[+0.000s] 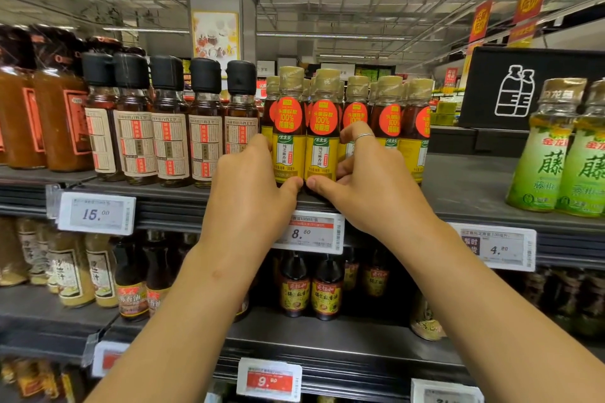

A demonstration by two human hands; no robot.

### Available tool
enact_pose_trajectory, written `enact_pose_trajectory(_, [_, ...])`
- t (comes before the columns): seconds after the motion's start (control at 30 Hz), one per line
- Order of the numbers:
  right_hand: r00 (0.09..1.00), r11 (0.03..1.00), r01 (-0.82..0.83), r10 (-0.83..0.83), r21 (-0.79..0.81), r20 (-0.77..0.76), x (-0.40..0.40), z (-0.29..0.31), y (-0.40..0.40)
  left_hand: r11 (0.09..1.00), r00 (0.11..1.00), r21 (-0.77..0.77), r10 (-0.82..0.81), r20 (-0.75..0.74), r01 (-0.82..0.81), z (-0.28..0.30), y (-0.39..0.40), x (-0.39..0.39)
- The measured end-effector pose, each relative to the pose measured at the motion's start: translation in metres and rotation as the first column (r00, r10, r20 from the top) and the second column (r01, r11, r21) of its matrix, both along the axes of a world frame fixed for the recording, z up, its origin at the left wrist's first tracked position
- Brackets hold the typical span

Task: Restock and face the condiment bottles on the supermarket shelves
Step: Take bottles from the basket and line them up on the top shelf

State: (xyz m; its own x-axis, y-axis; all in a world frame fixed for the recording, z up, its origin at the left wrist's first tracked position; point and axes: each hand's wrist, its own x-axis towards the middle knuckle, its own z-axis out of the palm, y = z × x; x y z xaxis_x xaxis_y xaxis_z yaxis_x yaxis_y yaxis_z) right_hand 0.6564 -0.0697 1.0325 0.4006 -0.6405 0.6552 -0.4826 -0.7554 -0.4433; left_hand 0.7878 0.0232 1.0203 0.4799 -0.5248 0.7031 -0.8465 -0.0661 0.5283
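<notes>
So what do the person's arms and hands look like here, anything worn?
Both forearms are bare, with no sleeves, gloves or watch in view. The right hand wears a thin silver ring on one finger. The left hand wears nothing visible.

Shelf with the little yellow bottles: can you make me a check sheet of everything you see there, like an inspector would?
Surface: dark top shelf, with bare space right of the yellow bottles.
Job's things: two front yellow-label bottles side by side at the shelf edge, labels facing out; more behind them.
Clutter: nothing seen.
Hands: left hand grips the left front bottle; right hand, wearing a ring, grips the right one; thumbs at the bottle bases.
Cables: nothing seen.
Surroundings: black-capped bottles to the left, green bottles to the right, price tag 8.60 below, more bottles on lower shelves.
</notes>
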Motion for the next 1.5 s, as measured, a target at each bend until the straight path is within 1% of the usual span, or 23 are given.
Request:
enact_pose_trajectory(0.2, [1.000,1.000,0.003,-0.003,0.012,0.010,0.000,0.000,0.002,1.000,1.000,-0.003,-0.009,0.008,0.009,0.000,0.000,0.001])
enact_pose_trajectory(0.37, [0.999,0.998,0.041,-0.040,0.038,-0.027,-0.002,0.003,0.008,0.999,0.999,-0.006,-0.035,0.032,0.035,-0.001,0.003,0.001])
enact_pose_trajectory(0.5, [0.993,0.996,0.086,-0.083,0.033,-0.084,-0.010,0.002,0.018,0.995,0.990,-0.099,-0.018,0.140,0.032,-0.011,0.009,-0.001])
enact_pose_trajectory(0.63, [0.976,0.982,0.171,-0.181,-0.084,-0.118,-0.031,-0.011,0.030,0.959,0.977,-0.239,-0.105,0.185,0.149,-0.033,0.020,0.003])
enact_pose_trajectory(0.7, [0.974,0.969,0.197,-0.211,-0.146,-0.084,-0.046,-0.023,0.038,0.927,0.969,-0.319,-0.136,0.205,0.197,-0.046,0.026,0.005])
enact_pose_trajectory(0.73, [0.974,0.963,0.203,-0.217,-0.178,-0.061,-0.053,-0.028,0.041,0.916,0.963,-0.336,-0.151,0.223,0.221,-0.052,0.027,0.005])
enact_pose_trajectory(0.83, [0.971,0.940,0.203,-0.229,-0.275,-0.067,-0.079,-0.046,0.049,0.918,0.940,-0.298,-0.171,0.296,0.261,-0.064,0.032,0.002])
enact_pose_trajectory(0.9, [0.969,0.932,0.203,-0.235,-0.300,-0.076,-0.100,-0.056,0.052,0.924,0.934,-0.283,-0.165,0.316,0.258,-0.069,0.035,-0.006])
enact_pose_trajectory(0.97, [0.971,0.931,0.213,-0.236,-0.296,-0.042,-0.127,-0.065,0.055,0.924,0.936,-0.288,-0.158,0.313,0.252,-0.077,0.041,-0.020])
enact_pose_trajectory(1.03, [0.968,0.938,0.235,-0.250,-0.255,-0.030,-0.162,-0.077,0.058,0.920,0.937,-0.305,-0.148,0.316,0.248,-0.091,0.047,-0.039])
enact_pose_trajectory(1.13, [0.954,0.944,0.281,-0.294,-0.174,-0.052,-0.230,-0.110,0.062,0.906,0.927,-0.334,-0.135,0.350,0.259,-0.130,0.054,-0.077])
enact_pose_trajectory(1.17, [0.946,0.944,0.307,-0.316,-0.117,-0.069,-0.256,-0.125,0.063,0.911,0.925,-0.305,-0.167,0.341,0.277,-0.149,0.054,-0.093])
enact_pose_trajectory(1.2, [0.936,0.940,0.338,-0.341,-0.042,-0.092,-0.283,-0.144,0.066,0.924,0.926,-0.238,-0.221,0.307,0.300,-0.169,0.054,-0.110])
enact_pose_trajectory(1.27, [0.909,0.900,0.408,-0.385,0.150,-0.159,-0.339,-0.188,0.073,0.939,0.927,-0.026,-0.333,0.170,0.342,-0.215,0.052,-0.147])
enact_pose_trajectory(1.3, [0.895,0.861,0.440,-0.396,0.254,-0.208,-0.365,-0.212,0.078,0.927,0.924,0.101,-0.370,0.092,0.361,-0.239,0.051,-0.166])
enact_pose_trajectory(1.33, [0.886,0.814,0.460,-0.396,0.355,-0.240,-0.392,-0.238,0.084,0.893,0.915,0.232,-0.402,0.022,0.386,-0.262,0.049,-0.185])
enact_pose_trajectory(1.4, [0.875,0.690,0.483,-0.406,0.539,-0.264,-0.446,-0.293,0.102,0.761,0.887,0.476,-0.449,-0.105,0.441,-0.308,0.047,-0.224])
enact_pose_trajectory(1.43, [0.859,0.603,0.507,-0.416,0.616,-0.299,-0.472,-0.319,0.112,0.673,0.875,0.578,-0.452,-0.171,0.461,-0.328,0.047,-0.244])
enact_pose_trajectory(1.5, [0.820,0.437,0.558,-0.425,0.706,-0.384,-0.519,-0.370,0.132,0.476,0.854,0.741,-0.455,-0.252,0.473,-0.364,0.046,-0.280])
